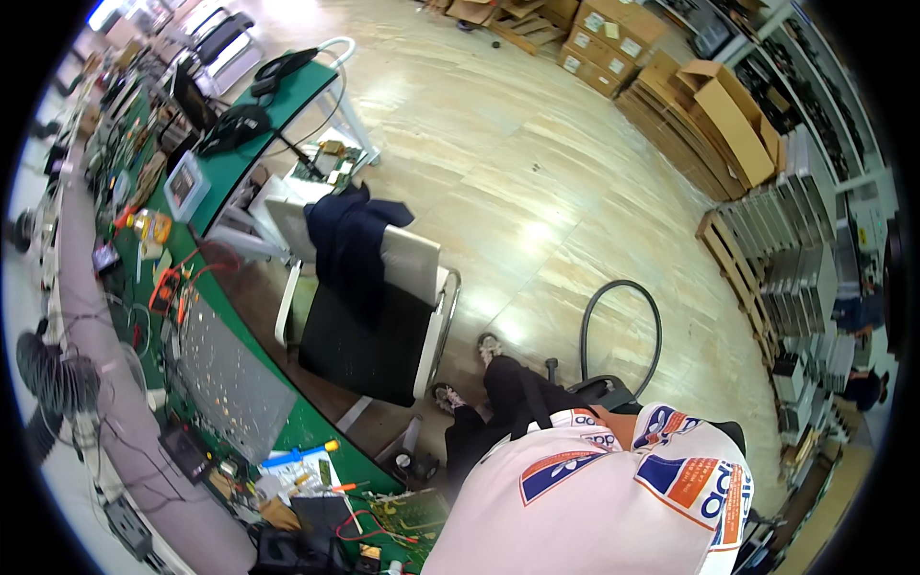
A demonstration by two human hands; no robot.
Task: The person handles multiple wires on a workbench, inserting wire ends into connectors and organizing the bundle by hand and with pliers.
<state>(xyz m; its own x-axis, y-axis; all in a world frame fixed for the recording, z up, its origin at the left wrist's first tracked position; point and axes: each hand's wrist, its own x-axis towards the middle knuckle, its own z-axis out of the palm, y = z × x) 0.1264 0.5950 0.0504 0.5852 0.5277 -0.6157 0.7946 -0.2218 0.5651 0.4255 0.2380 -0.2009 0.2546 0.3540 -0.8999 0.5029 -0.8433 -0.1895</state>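
Observation:
Neither of my hands shows; the front of my white shirt (565,498) fills the lower part of the head view. A small patch of bare skin (618,424) appears between folds of the shirt, but no fingers can be made out. Just beyond it lies a black object (604,391), mostly hidden by my body, so its kind is unclear. Next to this object, a black hose (659,331) rises in a loop over the floor. My shoes (489,347) rest on the tiles beside an office chair (364,340) with a dark jacket (355,235) over its back.
Along the left runs a green workbench (316,426) with a grey speckled mat (230,374), circuit boards (412,513), a multimeter (165,290) and loose cables. Cardboard boxes (613,43) stand at the back. Metal panels (805,278) are stacked on pallets (733,278) at the right.

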